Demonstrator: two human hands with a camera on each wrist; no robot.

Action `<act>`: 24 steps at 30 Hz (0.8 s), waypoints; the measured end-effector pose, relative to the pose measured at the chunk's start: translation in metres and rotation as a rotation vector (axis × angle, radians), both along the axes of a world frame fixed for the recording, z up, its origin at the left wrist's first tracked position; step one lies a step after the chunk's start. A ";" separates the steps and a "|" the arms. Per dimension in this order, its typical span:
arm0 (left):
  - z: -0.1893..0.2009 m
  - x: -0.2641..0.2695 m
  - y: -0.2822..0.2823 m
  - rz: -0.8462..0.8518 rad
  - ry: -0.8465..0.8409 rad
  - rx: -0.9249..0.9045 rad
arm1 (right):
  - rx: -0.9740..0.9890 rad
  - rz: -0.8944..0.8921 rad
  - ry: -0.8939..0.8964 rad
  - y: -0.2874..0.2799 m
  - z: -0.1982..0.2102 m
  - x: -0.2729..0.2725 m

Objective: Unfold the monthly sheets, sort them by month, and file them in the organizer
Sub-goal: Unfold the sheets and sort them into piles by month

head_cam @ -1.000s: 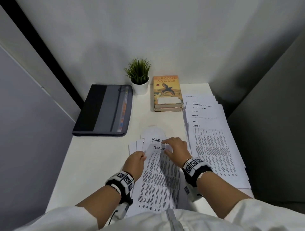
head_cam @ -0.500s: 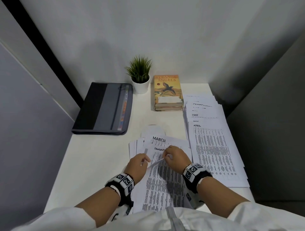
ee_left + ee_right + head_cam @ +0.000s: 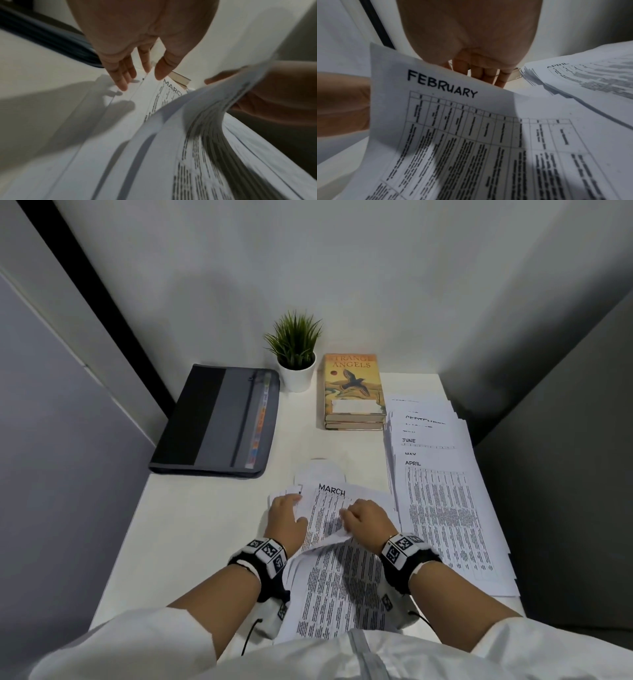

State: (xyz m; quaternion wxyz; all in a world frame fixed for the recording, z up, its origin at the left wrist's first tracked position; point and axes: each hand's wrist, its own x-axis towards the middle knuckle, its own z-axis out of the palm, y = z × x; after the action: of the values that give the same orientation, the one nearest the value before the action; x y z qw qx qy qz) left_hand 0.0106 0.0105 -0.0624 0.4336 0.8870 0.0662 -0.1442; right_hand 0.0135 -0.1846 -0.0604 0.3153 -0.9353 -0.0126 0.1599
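On the white desk (image 3: 205,535) near me lies a pile of printed monthly sheets with the MARCH sheet (image 3: 337,498) exposed. My right hand (image 3: 346,518) grips the top edge of the FEBRUARY sheet (image 3: 447,121), curled up and back toward me. Its fingers (image 3: 485,75) lie behind the paper. My left hand (image 3: 295,506) lies with straight fingers on the pile's left edge, beside MARCH (image 3: 171,88). A fanned stack with the APRIL sheet (image 3: 442,508) on top lies to the right. The grey zipped organizer (image 3: 219,419) lies shut at the back left.
A small potted plant (image 3: 295,354) and two stacked books (image 3: 352,392) stand at the back of the desk. Grey partition walls close in on the left and right. A round white paper piece (image 3: 320,470) lies just behind the near pile.
My right hand has peeled the top sheets back toward me, uncovering more of MARCH. My left hand has let go of the sheet's edge and moved forward onto the pile's left side.
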 end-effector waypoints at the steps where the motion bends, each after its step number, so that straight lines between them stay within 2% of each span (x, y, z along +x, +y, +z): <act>1: -0.001 0.003 0.000 0.053 0.056 -0.033 | 0.038 -0.028 0.006 0.000 -0.001 -0.001; 4: -0.004 0.008 -0.003 0.107 0.108 -0.133 | 0.110 -0.088 0.026 0.003 -0.001 0.000; 7: -0.001 0.005 -0.006 -0.012 0.037 -0.090 | 0.191 -0.142 -0.001 0.004 -0.001 0.001; 10: -0.002 -0.003 -0.001 -0.142 -0.052 0.002 | 0.075 -0.139 -0.073 0.001 -0.001 0.005; 13: -0.003 -0.011 0.006 -0.206 -0.101 0.068 | -0.120 -0.014 -0.195 0.000 -0.002 0.006; 16: -0.003 -0.009 0.013 -0.062 -0.158 0.042 | -0.206 0.175 -0.222 0.003 0.004 0.004; 20: 0.005 0.003 0.013 0.174 0.008 -0.227 | -0.180 0.257 -0.172 0.009 0.009 -0.001; 22: 0.005 0.004 0.010 0.168 -0.003 -0.219 | -0.121 0.230 -0.247 0.011 0.009 -0.006; 24: 0.004 0.000 0.009 0.077 -0.037 -0.159 | -0.093 0.220 -0.295 0.012 0.008 -0.010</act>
State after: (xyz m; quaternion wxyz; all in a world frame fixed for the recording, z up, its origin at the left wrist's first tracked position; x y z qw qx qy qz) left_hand 0.0102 0.0192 -0.0582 0.5091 0.8491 0.0807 -0.1156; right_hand 0.0039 -0.1721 -0.0524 0.2473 -0.9551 -0.1536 0.0552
